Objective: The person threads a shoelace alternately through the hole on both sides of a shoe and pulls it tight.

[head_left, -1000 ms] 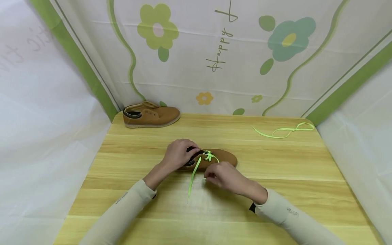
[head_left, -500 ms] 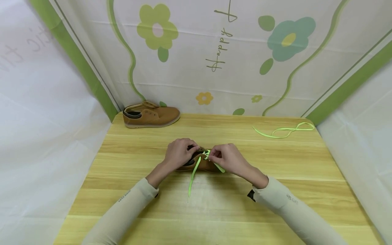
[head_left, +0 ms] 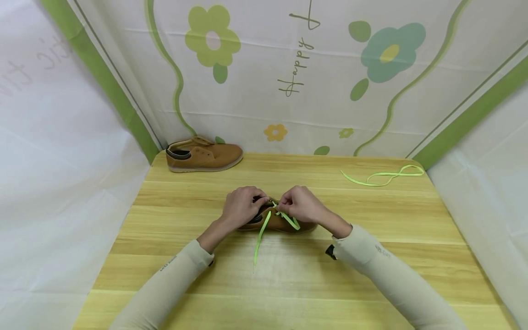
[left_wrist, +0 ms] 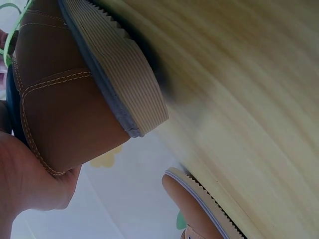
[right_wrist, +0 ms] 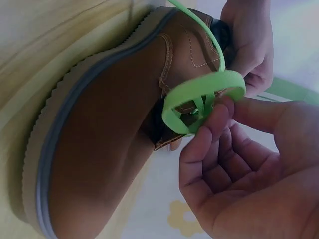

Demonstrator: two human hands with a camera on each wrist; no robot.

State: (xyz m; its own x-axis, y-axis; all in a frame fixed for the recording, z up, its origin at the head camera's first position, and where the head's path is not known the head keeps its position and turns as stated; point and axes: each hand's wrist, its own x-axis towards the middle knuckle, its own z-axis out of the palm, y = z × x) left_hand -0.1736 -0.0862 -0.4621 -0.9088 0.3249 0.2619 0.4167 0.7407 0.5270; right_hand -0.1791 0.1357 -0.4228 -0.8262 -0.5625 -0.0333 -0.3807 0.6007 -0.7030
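A brown shoe (head_left: pixel 305 226) with a pale ridged sole sits mid-table, toe to the right, with a bright green shoelace (right_wrist: pixel 232 79) in some of its eyelets. My left hand (head_left: pixel 240 207) grips the shoe's opening near the tongue; the wrist view shows this hand (left_wrist: pixel 32 174) against the heel end. Over the eyelets, my right hand (head_left: pixel 304 205) pinches the lace between thumb and index finger, the other fingers curled, as its wrist view shows. A loop of lace stands out from the pinch. The lace's other end hangs over the near side onto the table.
A second brown shoe (head_left: pixel 222 156), unlaced, stands at the table's back left corner. Another green shoelace (head_left: pixel 385 174) lies loose at the back right. Printed white fabric (head_left: pixel 255 96) rises behind the wooden table (head_left: pixel 264 293).
My right hand has come up from the shoe's near side to its eyelets, then slightly left, drawing the lace into a loop. My left hand stays on the shoe.
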